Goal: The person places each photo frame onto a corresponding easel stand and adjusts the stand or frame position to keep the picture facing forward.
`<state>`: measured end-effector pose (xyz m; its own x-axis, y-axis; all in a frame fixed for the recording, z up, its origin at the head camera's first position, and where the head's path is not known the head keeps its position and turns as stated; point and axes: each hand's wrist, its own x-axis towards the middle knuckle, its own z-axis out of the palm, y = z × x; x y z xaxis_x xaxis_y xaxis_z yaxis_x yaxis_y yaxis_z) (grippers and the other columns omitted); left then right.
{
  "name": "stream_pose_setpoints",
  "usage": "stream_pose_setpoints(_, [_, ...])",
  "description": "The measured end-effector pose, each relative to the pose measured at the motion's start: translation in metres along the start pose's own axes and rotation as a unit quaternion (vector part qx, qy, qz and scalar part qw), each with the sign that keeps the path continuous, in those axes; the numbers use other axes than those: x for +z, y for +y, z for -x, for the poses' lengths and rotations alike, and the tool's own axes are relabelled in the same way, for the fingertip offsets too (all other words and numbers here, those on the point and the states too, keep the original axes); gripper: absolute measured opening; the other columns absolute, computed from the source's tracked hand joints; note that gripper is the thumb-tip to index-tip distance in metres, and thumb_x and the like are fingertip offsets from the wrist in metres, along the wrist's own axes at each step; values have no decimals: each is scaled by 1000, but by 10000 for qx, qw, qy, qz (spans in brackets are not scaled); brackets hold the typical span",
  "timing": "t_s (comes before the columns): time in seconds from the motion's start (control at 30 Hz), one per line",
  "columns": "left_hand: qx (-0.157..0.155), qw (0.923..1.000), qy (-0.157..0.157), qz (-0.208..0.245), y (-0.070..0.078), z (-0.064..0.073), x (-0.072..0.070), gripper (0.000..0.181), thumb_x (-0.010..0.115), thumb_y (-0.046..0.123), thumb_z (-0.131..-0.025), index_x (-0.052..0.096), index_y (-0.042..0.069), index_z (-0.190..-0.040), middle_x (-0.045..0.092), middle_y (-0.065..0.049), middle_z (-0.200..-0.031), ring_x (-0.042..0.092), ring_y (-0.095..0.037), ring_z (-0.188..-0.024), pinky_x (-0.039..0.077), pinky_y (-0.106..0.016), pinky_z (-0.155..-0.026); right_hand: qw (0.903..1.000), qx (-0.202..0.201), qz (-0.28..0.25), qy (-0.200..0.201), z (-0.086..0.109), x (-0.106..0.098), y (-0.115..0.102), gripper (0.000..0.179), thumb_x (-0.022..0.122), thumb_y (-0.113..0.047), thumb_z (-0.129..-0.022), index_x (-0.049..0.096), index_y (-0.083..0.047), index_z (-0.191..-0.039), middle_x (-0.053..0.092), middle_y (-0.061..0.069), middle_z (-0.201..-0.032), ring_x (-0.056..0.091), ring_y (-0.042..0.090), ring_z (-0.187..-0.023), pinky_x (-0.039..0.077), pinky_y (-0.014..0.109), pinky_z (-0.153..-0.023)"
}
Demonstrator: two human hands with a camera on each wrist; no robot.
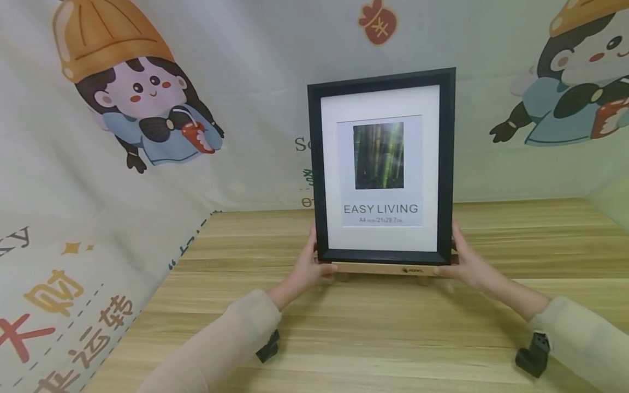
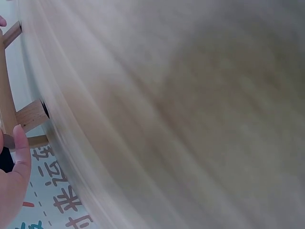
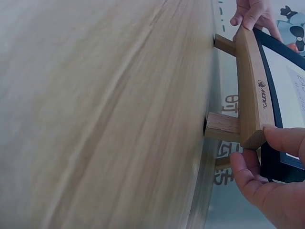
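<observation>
A black picture frame (image 1: pixel 383 255) with a white mat and a bamboo picture stands upright, leaning slightly, on a small wooden easel (image 1: pixel 378 268). My left hand (image 1: pixel 312 267) grips the left end of the easel's ledge, thumb in front and the other fingers mostly hidden behind. At the ledge's opposite end my right hand (image 3: pixel 274 176) pinches the wood, its thumb on the front and curled fingers beneath and behind. In the right wrist view, the easel's short legs (image 3: pixel 223 125) meet the tabletop on dark feet. Most of the easel's back is hidden by the frame.
The wood-grain table (image 1: pixel 383 333) spreads around the easel. Behind and to the left hangs a pale cloth (image 1: pixel 255 109) printed with cartoon figures and lettering. Black wrist devices show below the left sleeve (image 1: pixel 221 338) and the right sleeve (image 1: pixel 580 333).
</observation>
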<state>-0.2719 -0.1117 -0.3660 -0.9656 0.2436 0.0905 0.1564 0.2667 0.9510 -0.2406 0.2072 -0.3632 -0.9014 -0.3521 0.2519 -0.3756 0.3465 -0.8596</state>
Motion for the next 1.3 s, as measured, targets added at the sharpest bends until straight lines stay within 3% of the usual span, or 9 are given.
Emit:
stream_pose_setpoints(0.43, [88,9999,106,88,-2,0,-7,115,62,-21,-70,-4,33,-147,36,-29,-134,59,-26,-71,56,-43,-62,9999,68,14,-128,-9,5,-2,111,59,15,-78,-27,-19,-141,9,41,-140,46,52,-105,50,24,-76])
stream_pose_setpoints(0.77, [220,9995,223,-55,-5,-2,-10,113,61,-22,-70,-3,29,-148,40,-29,-129,58,-21,-67,56,-40,-59,9999,-75,68,-100,-15,7,-1,113,60,17,-76,-27,-14,-140,7,39,-142,41,49,-111,47,15,-75])
stream_pose_setpoints(1.1, [159,9985,399,-337,-5,-3,-9,115,63,-21,-70,-3,34,-147,42,-28,-127,58,-25,-71,56,-39,-58,9998,55,82,-162,-17,6,1,111,58,14,-78,-28,-15,-140,8,39,-142,41,49,-111,44,14,-77])
stream_pose_setpoints(1.2, [163,9979,466,-423,-5,-4,-8,115,62,-22,-70,-2,33,-147,39,-28,-132,58,-25,-71,56,-38,-57,9998,8,51,-179,-19,5,3,112,59,14,-77,-28,-15,-140,10,40,-140,41,50,-111,45,15,-78])
stream_pose_setpoints(1.3, [198,9972,524,-498,-4,-3,-7,114,62,-22,-70,-2,32,-147,27,-24,-144,57,-27,-75,55,-38,-56,9997,-96,-49,-214,-20,5,4,112,60,15,-76,-29,-14,-140,9,41,-140,40,52,-111,44,12,-77])
